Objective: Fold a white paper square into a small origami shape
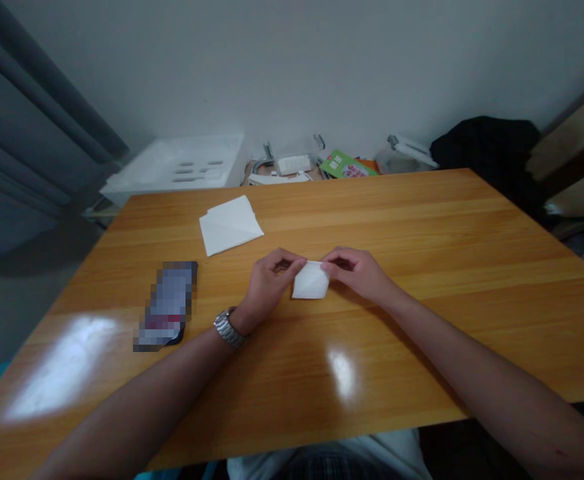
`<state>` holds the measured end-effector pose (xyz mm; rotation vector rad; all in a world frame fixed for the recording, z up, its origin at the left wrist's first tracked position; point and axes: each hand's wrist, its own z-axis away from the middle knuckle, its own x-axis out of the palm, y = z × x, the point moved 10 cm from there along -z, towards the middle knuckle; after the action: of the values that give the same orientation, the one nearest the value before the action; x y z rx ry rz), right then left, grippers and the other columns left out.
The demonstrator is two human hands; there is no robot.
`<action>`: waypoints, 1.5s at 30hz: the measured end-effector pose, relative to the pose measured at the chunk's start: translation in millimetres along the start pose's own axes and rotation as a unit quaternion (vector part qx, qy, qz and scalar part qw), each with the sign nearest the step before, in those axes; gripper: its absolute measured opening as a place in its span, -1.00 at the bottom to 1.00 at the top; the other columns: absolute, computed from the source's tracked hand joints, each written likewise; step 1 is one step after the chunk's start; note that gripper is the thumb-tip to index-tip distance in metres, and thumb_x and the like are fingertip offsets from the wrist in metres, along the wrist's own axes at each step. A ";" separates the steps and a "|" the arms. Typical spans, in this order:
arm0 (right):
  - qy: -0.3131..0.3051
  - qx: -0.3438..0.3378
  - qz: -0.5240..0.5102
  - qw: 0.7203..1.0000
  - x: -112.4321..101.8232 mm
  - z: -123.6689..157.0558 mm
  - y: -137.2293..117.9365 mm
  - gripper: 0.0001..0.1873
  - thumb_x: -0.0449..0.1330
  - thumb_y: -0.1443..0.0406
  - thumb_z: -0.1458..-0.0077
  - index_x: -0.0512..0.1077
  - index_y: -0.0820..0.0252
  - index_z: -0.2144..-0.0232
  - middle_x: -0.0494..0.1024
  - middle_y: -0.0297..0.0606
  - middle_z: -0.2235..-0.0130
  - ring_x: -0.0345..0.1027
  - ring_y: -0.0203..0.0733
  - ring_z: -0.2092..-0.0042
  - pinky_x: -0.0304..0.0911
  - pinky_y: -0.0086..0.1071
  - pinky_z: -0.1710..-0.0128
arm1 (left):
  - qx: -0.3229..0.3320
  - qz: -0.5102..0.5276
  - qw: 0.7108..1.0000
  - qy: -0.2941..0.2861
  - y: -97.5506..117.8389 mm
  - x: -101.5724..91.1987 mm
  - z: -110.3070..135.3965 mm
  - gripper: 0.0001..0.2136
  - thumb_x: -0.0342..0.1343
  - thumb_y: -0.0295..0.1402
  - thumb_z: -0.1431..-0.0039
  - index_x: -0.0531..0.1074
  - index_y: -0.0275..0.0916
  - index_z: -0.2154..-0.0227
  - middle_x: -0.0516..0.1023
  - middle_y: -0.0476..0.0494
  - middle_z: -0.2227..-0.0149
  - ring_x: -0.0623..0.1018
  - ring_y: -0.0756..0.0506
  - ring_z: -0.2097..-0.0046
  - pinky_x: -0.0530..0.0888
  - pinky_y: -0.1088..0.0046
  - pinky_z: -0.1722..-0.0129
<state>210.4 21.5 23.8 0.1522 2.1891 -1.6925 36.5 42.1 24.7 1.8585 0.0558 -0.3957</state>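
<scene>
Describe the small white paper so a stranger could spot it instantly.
On the wooden table, find the left hand and right hand near the middle. The small white paper is between them. Unlike the larger white sheets farther back, it is held.

Left grip [271,281] near right grip [358,272], both pinched

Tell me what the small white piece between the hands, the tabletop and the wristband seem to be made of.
Small white piece: probably paper, matte, judging by its thin, straight edges.
Tabletop: wood or wood-look laminate, glossy, with grain streaks and bright reflections.
Wristband: likely metal, polished, given its silvery, segmented links.
</scene>
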 end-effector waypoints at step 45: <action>0.085 0.024 -0.063 0.994 -14.7 -2.1 16.5 -0.74 0.29 0.08 -0.18 0.55 0.15 0.32 0.61 -0.28 0.34 0.43 -0.20 0.33 0.30 -0.33 0.31 | -0.078 0.091 0.991 -0.064 -20.6 19.2 1.6 -0.74 0.34 -0.15 -0.12 0.61 -0.27 0.29 0.70 -0.17 0.28 0.66 -0.11 0.27 0.62 0.40 0.25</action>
<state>228.5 30.0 14.3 0.1819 2.3258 -1.8635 49.4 44.2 -0.3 1.6643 -0.1643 -0.3714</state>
